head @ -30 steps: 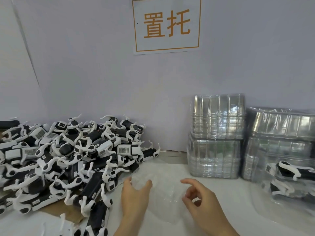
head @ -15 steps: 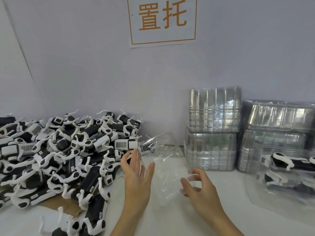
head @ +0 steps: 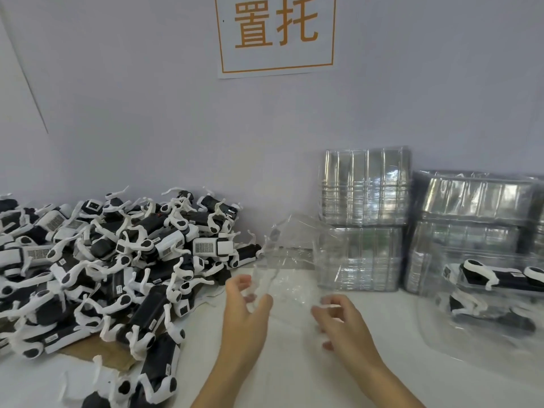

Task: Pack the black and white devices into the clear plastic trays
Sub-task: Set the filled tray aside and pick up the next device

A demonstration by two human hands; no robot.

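At desk centre, I hold one clear tray (head: pixel 290 272) tilted between both hands: left hand (head: pixel 245 312) gripping its left edge, right hand (head: pixel 343 319) pinching the right rim. It looks light, thin, flexible and slippery; best held by the rims. Devices (head: pixel 112 260) lie heaped left; tray stacks (head: pixel 363 219) stand right

A white wall sign (head: pixel 275 35) reads "置托" in orange characters inside an orange border.
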